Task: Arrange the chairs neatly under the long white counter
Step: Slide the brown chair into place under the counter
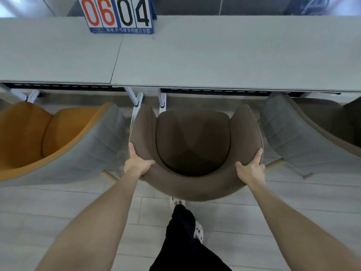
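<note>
Left hand (137, 165) and right hand (251, 168) grasp brown tub chair (192, 141) backrest (fingers clenched over rim), front at worktop (214, 59) edge.

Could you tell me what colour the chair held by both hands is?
Brown, seat and shell alike; the brown chair shows in the head view.

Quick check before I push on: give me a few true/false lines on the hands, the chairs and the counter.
1. Both hands grip the brown chair: left hand, right hand. True.
2. The brown chair is fully under the counter. False: its seat and back are out in front of the edge.
3. The orange chair is left of the brown one. True.
4. The scoreboard reads 04 06. False: 06 04.
5. The scoreboard stands on the floor. False: on the counter.
</note>
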A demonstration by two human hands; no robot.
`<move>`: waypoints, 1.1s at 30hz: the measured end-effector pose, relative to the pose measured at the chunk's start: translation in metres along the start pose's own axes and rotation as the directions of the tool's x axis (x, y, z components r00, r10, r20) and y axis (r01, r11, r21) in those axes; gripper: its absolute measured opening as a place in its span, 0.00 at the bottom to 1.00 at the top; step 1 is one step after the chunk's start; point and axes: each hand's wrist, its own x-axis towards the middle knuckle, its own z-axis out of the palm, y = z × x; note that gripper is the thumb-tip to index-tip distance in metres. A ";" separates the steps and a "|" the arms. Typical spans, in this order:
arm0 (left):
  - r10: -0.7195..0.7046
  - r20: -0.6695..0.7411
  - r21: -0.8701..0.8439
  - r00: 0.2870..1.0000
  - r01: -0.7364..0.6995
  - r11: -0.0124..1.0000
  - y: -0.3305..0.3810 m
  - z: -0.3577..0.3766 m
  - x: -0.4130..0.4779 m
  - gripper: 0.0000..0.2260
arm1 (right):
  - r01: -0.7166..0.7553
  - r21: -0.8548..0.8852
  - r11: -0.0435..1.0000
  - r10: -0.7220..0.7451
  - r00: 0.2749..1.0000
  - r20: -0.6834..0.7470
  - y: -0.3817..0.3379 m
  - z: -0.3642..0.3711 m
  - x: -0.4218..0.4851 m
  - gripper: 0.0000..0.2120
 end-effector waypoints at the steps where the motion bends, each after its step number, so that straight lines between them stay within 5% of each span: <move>1: -0.013 0.008 -0.024 1.000 0.014 1.000 -0.001 0.002 -0.004 0.60 | -0.004 -0.008 1.000 0.004 1.000 0.003 -0.002 -0.001 0.000 0.53; 33: -0.004 0.026 -0.054 1.000 0.005 0.999 -0.038 -0.009 0.004 0.59 | 0.002 0.028 1.000 -0.002 1.000 -0.001 -0.001 0.016 -0.032 0.53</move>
